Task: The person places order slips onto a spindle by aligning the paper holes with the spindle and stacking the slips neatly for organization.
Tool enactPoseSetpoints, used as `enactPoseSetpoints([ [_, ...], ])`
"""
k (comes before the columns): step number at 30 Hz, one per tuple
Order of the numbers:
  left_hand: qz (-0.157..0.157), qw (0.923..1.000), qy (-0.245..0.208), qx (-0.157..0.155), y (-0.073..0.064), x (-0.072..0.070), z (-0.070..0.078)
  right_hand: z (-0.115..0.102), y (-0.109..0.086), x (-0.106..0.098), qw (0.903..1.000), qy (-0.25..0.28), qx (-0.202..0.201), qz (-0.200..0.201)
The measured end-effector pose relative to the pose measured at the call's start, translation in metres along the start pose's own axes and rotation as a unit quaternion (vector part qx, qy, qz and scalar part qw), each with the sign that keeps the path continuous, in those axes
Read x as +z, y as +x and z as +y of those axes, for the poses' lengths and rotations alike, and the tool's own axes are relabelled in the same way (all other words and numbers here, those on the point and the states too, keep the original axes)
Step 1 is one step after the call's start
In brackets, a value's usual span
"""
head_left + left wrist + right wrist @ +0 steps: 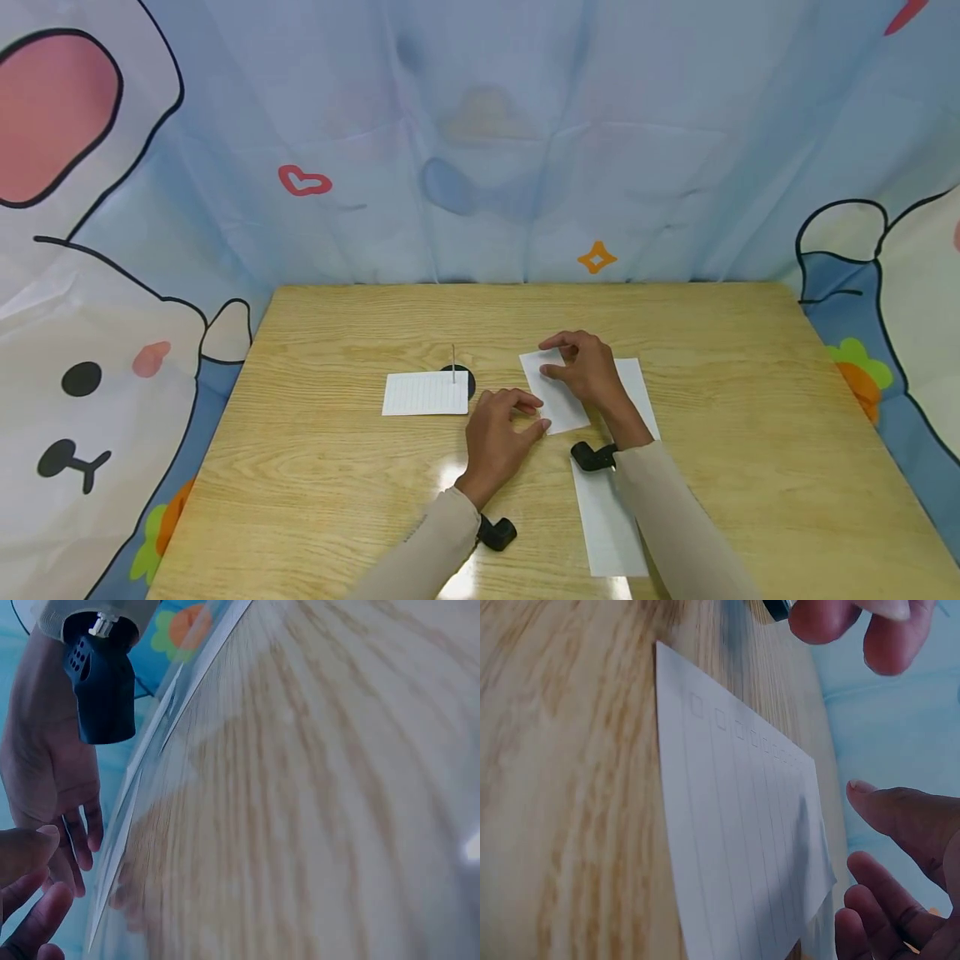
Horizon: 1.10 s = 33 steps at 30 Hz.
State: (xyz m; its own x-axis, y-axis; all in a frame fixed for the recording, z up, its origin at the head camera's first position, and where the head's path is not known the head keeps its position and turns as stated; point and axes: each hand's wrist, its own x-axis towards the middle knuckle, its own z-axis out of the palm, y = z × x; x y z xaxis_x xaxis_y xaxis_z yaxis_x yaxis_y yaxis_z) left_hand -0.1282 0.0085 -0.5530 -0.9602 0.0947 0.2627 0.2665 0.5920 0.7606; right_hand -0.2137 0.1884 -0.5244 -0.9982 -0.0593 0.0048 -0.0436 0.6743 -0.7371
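Observation:
A white lined sheet (562, 404) with a row of small squares lies on the table. My right hand (588, 367) hovers over its upper part, thumb and fingers apart; no grip on the paper shows. At the sheet's lower left edge is my left hand (498, 437), its fingers loosely bent and holding nothing. Both of its fingertips (889, 645) in the right wrist view stand off the paper. Further left, more lined paper (423, 396) sits on a thin upright spike (453, 362) with a round black base (471, 383).
White paper (611, 525) lies under and beside my right forearm, and part of it shows beyond the wrist. Each wrist carries a black camera mount (497, 533). A printed curtain (487, 125) hangs along the back edge of the wooden table (315, 500).

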Motion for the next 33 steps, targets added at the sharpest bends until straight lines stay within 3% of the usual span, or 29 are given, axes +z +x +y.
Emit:
enactPoseSetpoints([
  [21,-0.050,0.9973,0.052,-0.016,-0.002,0.011,0.007,0.006,0.005,0.009,0.9993,-0.034,-0.011,-0.009],
  [33,-0.050,0.9973,0.051,-0.017,0.002,0.010,0.005,0.005,0.012,0.006,0.9971,-0.063,-0.019,-0.037],
])
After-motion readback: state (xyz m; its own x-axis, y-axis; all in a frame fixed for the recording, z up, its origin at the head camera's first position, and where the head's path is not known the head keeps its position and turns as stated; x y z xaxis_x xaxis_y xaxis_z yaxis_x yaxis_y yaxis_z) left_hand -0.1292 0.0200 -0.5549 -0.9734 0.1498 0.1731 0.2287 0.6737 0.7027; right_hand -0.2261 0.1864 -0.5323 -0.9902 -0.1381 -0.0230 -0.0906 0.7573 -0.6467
